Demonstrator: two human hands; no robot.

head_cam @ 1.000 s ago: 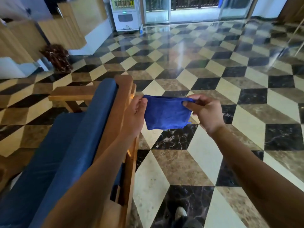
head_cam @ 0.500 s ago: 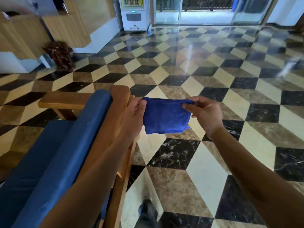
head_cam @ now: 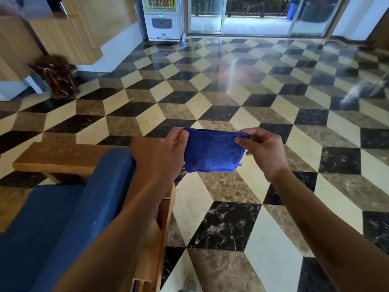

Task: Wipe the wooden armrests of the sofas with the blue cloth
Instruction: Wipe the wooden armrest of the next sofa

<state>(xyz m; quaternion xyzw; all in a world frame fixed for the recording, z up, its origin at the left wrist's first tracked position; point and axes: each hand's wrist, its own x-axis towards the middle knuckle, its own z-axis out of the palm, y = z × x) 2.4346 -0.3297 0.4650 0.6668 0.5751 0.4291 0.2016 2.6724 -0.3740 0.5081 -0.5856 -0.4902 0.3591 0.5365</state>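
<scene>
Nearest the camera, both forearms reach forward, the left one crossing above the sofa's blue cushion [head_cam: 63, 207] and its wooden frame [head_cam: 156, 232]. The frame's outer side runs along the floor's edge here, and most of the near armrest is hidden under that left arm, so its state cannot be read.

Out at the hands now: the left hand [head_cam: 166, 152] pinches the top left corner of the blue cloth [head_cam: 212, 152], thumb and fingers [head_cam: 185, 134] closed tight on the edge. The right hand [head_cam: 263, 150] pinches the top right corner the same way, other fingers curled loosely beneath. The cloth hangs folded between them, held in the air over the tiled floor [head_cam: 231, 226], beside the sofa and touching no wood.

That is where the risk sits. Two small corner pinches are all that hold it; if one slips while the fold is being adjusted, the cloth likely swings or drops onto the floor and picks up grit that would then be rubbed into the wood. A loose fold could also open mid-stroke and drag.

Further left, the far armrest [head_cam: 63, 159] shows pale specks on its flat top, apparently unwiped. Reaching it across the cushion may mean leaning over.

Beyond, a vending machine [head_cam: 162, 17] stands against the wall beside glass doors [head_cam: 252, 15].
</scene>
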